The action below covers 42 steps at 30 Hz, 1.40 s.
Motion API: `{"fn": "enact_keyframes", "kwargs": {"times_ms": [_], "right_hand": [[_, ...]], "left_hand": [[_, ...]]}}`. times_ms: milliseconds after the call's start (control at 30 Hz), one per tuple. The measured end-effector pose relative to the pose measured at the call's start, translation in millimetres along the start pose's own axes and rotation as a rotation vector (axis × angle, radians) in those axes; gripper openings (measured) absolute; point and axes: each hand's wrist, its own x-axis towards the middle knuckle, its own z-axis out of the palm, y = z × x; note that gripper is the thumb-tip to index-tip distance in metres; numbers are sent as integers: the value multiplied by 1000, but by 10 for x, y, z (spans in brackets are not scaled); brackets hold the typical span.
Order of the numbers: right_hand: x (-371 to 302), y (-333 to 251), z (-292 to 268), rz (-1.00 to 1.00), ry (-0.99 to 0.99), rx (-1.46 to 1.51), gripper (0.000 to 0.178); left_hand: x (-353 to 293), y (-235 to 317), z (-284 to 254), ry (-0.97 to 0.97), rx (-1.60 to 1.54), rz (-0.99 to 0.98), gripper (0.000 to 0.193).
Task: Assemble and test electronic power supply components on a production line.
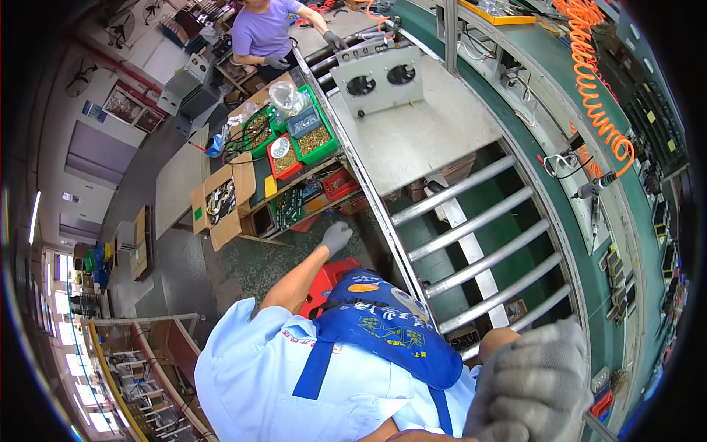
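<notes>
My right hand (pixel 534 383), in a grey glove, is raised large and close at the lower right. Its fingers are curled in, and the inside of the grip is hidden. My left hand (pixel 337 239), also gloved in grey, hangs at my left with its fingers loosely closed and nothing visible in them. It is near a red plastic stool or bin (pixel 324 283) and the side of the roller conveyor (pixel 479 247). Ahead on the conveyor is a pale metal cabinet part (pixel 412 136) with a flat sheet and an upright panel (pixel 379 85) with two round openings.
Across the conveyor's far end, a person in a purple shirt (pixel 265 33) has one gloved hand near the panel. To the left are green bins of small brass-coloured fasteners (pixel 313 140), a red bin (pixel 286 163) and an open carton (pixel 221 199). An orange coiled hose (pixel 585 96) hangs at right.
</notes>
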Motion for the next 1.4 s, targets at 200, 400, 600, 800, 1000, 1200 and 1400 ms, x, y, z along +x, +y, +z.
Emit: {"fn": "enact_keyframes", "kwargs": {"times_ms": [200,400,600,800,1000,1200,1400], "right_hand": [[-112,894,791,519,-27,-414,26],[-980,2441,1826,1231,-296,-434,45],[-1673,3157,2503,1493,-371,-510,86],[-1952,3355,2780,1401,54,-427,89],[-2573,3273,2848,1639,203,-534,67],[-2678,3156,2678,1624,73,-446,60],[-2828,3482,2773,1678,-133,-563,89]], "left_hand": [[1447,1279,-663,438,1,421,40],[2305,2020,-806,238,-259,460,48],[1612,2276,-393,-317,-412,490,43],[1308,2207,-312,-745,-531,450,35],[2535,1459,105,-299,-41,479,54],[4230,1007,110,-290,325,310,62],[4773,962,167,-389,136,266,39]]}}
